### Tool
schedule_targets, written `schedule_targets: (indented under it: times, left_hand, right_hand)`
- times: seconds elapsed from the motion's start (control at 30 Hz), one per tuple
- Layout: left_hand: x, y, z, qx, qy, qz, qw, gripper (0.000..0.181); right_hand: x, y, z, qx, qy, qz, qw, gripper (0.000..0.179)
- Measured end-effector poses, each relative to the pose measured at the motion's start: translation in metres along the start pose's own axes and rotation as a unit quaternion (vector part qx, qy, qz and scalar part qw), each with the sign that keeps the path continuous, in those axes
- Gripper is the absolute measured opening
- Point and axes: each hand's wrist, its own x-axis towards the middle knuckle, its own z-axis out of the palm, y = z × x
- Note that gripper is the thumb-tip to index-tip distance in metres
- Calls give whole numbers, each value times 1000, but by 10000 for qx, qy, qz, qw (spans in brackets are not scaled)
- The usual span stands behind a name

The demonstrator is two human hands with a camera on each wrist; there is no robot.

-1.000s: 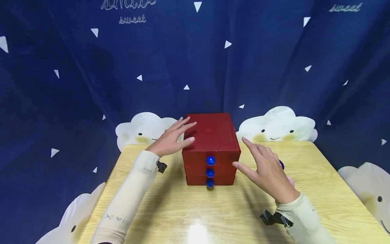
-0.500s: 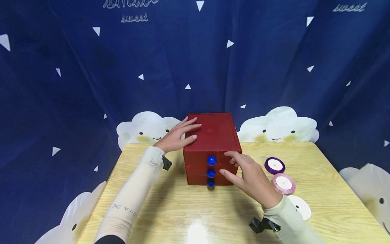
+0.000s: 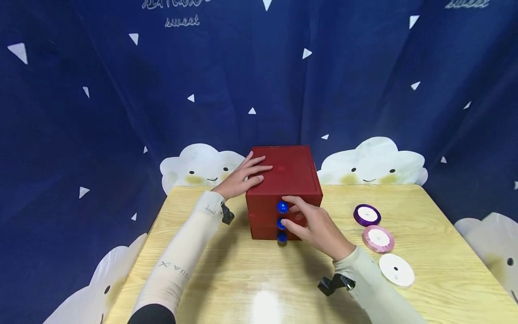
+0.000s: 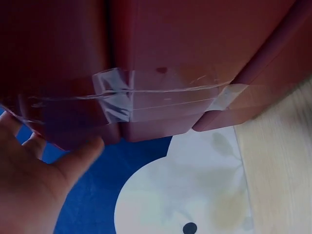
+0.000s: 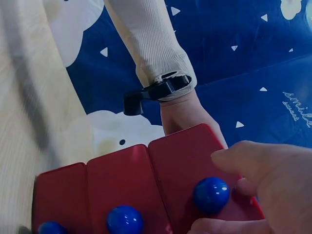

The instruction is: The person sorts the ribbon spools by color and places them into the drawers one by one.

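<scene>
A red cabinet of three stacked drawers (image 3: 259, 216) stands on the table, each drawer front bearing a round blue knob. My left hand (image 3: 242, 177) lies with spread fingers at the left edge of its top; the left wrist view shows the thumb (image 4: 83, 158) by the taped side wall. In front, my right hand (image 3: 317, 227) has thumb and index finger parted about the top blue knob (image 5: 210, 195). A gap shows between the knob and the index finger (image 5: 243, 158). The middle knob (image 5: 124, 220) is partly behind the thumb in the head view.
To the right on the wooden table (image 3: 234, 288) lie a purple ribbon spool (image 3: 367, 215), a pink ribbon spool (image 3: 378, 238) and a white spool (image 3: 396, 270). A dark blue curtain (image 3: 226, 81) with white clouds hangs behind the cabinet.
My right hand has moved left, from beside the cabinet to the top knob, uncovering the spools. The left hand has shifted slightly right onto the cabinet's top.
</scene>
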Motion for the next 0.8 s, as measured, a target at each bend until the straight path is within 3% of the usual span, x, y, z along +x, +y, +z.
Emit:
schedule_targets:
  times: [0.17, 0.33, 0.5, 0.8]
  left_hand:
    - [-1, -3, 4, -187, 186, 141, 9996, 40]
    - [1, -3, 8, -202, 336, 257, 9989, 39]
    - [1, 0, 10, -271, 517, 155, 9982, 40]
    - [0, 5, 16, -283, 804, -121, 9963, 49]
  right_hand:
    - [5, 4, 11, 177, 65, -171, 9997, 49]
    - [9, 7, 19, 39, 468, -91, 9989, 39]
    - [13, 10, 22, -30, 778, -35, 9970, 31]
    - [11, 12, 23, -5, 803, -20, 9968, 30]
